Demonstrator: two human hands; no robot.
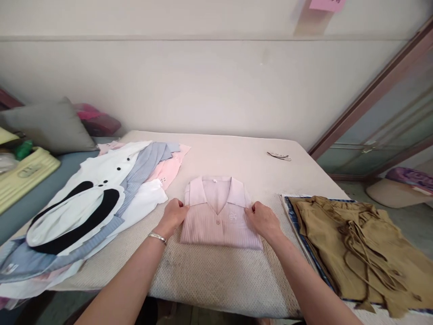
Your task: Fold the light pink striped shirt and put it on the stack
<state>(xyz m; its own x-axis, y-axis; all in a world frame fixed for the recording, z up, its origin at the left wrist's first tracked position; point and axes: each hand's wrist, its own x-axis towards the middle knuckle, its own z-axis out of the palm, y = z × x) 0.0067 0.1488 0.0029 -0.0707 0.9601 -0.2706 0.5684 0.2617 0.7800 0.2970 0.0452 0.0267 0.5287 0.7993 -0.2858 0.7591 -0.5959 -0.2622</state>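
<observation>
In the middle of the cloth-covered table (219,280) lies a pink ribbed shirt (219,230), folded into a compact rectangle. Its collar and V-neck point away from me, and a button and pale embroidery show on the front. My left hand (175,214) pinches the shirt's left edge just below the collar. On the opposite edge, my right hand (265,219) pinches the fabric at about the same height. A silver bracelet (158,236) circles my left wrist.
A loose pile of white, blue and pink garments (101,194) covers the table's left side. Folded brown clothing (365,243) with drawstrings lies at the right. Eyeglasses (279,156) rest near the back. Beyond the pile are a grey cushion (50,126) and a yellow container (30,176).
</observation>
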